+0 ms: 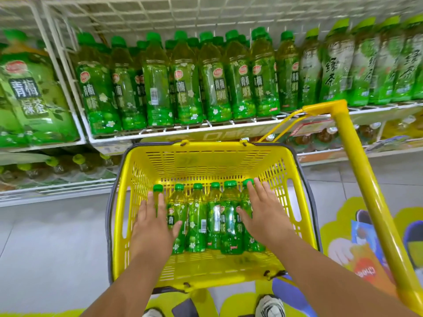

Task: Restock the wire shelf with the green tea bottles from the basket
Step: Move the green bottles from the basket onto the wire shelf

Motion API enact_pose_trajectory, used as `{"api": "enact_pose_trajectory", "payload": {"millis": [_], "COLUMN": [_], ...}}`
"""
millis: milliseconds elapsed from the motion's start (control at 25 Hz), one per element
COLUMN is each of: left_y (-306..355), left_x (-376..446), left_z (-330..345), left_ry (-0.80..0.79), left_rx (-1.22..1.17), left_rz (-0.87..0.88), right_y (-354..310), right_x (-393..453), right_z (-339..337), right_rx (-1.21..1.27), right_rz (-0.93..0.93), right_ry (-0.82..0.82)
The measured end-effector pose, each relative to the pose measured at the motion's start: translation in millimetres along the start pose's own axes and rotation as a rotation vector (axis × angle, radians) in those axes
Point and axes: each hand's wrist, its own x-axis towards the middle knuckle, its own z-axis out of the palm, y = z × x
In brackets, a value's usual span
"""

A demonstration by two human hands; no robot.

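The wire shelf point(206, 131) stands ahead above my yellow basket point(206, 268), where six green tea bottles point(196, 223) lie side by side, caps pointing away. My left hand point(152, 227) and right hand point(265, 216) rest spread, ungripped, on the end bottles.

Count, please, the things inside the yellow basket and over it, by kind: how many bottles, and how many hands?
Green tea bottles lying side by side in the basket, caps toward the shelf: 6
Hands reaching in with fingers spread, left hand and right hand, one over each end of the row: 2
Total: 8
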Motion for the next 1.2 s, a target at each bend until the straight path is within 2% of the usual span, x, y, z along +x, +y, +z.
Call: {"api": "enact_pose_trajectory", "payload": {"millis": [160, 240, 440, 520, 720, 1000, 1200], "left_y": [5, 10, 25, 24, 23, 30, 37], "left_x": [1, 4, 23, 30, 20, -9, -12], "left_z": [-1, 0, -3, 2, 1, -44, -103], "left_ry": [-0.07, -0.088, -0.218, -0.239, -0.191, -0.055, 0.112], "left_rx": [-0.046, 0.008, 0.131, 0.126, 0.076, -0.249, -0.53], "left_rz": [-0.118, -0.135, -0.294, -0.364, -0.341, -0.229, -0.207], "right_y": [4, 6, 10, 11, 10, 0, -10], "right_x": [-3, 0, 5, 4, 6, -11, -29], "right_z": [14, 22, 30, 30, 23, -12, -56], "right_rx": [0.274, 0.392, 0.441, 0.462, 0.516, 0.647, 0.699], "right_rz": [0.233, 0.337, 0.497, 0.516, 0.566, 0.528, 0.369], "right_ry": [-0.146, -0.176, -0.302, -0.317, -0.285, -0.175, -0.089]}}
